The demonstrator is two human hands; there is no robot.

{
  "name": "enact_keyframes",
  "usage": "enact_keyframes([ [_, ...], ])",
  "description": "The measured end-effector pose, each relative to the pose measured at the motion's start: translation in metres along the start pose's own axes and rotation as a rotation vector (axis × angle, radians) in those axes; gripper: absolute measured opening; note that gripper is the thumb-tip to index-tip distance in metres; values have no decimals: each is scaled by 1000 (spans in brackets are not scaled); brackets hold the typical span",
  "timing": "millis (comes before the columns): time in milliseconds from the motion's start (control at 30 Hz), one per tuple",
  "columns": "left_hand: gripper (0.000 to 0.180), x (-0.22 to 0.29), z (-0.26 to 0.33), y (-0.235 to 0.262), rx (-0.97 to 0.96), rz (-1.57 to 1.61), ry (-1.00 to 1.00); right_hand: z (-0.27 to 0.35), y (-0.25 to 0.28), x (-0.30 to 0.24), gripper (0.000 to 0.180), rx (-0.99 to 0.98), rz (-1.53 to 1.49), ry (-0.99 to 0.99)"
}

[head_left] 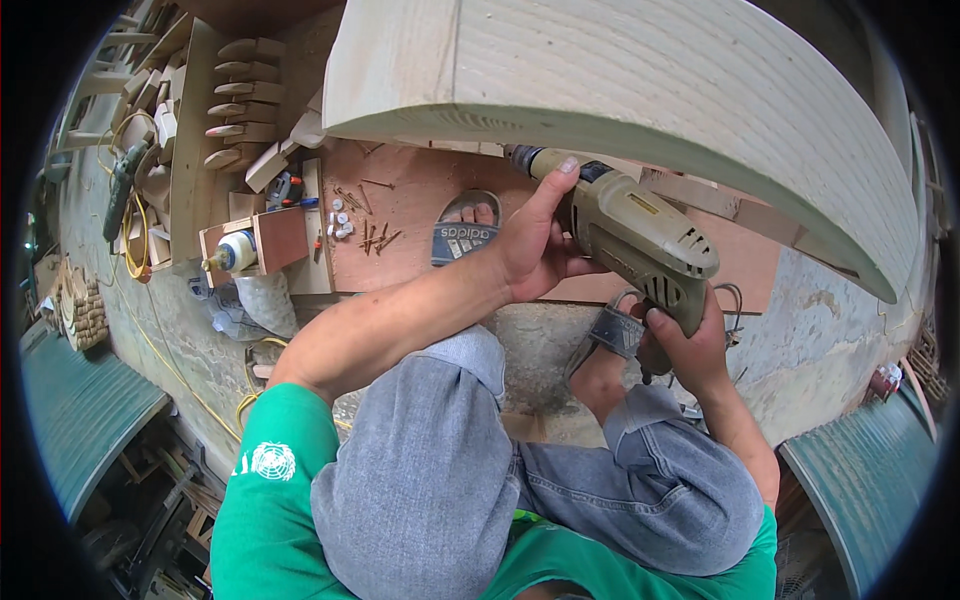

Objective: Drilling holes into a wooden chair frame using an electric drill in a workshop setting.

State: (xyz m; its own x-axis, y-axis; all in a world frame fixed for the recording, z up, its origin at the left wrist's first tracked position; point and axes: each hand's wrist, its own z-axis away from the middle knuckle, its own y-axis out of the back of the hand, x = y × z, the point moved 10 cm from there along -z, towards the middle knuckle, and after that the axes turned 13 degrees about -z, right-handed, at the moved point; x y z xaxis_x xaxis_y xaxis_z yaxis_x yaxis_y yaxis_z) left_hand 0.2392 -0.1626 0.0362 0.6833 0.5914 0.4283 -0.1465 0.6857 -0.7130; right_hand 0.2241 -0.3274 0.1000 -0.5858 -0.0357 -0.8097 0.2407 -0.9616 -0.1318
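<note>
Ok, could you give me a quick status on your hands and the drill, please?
Left hand steadies the drill body. Right hand grips its handle. Nose against the curved wooden piece. Screws lie clear.

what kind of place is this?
Most likely a woodworking or carpentry shop. Both hands press an olive-green electric drill against a big curved pale wooden panel; loose screws lie on a reddish plywood sheet, and cut wooden parts are stacked on the concrete floor.

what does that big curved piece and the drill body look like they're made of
The curved piece: pale bare wood, apparently unfinished, judging by fine parallel grain lines across its face. The drill body: probably moulded plastic, dull olive with a matt look and vent slots; the right hand covers its grip, the left hand steadies it.
</note>
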Motion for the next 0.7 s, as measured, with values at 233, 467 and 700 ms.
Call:
enact_keyframes([
  [233, 64, -3, -3, 5, 22, 29, 2, -5, 6, 10, 50, -5, 27, -3],
  [467, 51, -1, 17, 49, 79, -400, 146, -34, 6, -39, 47, -102, 79, 7],
  [700, 39, -28, 124, 182, 280, -853, 113, -47, -9, -105, 40, -180, 287, 234],
])
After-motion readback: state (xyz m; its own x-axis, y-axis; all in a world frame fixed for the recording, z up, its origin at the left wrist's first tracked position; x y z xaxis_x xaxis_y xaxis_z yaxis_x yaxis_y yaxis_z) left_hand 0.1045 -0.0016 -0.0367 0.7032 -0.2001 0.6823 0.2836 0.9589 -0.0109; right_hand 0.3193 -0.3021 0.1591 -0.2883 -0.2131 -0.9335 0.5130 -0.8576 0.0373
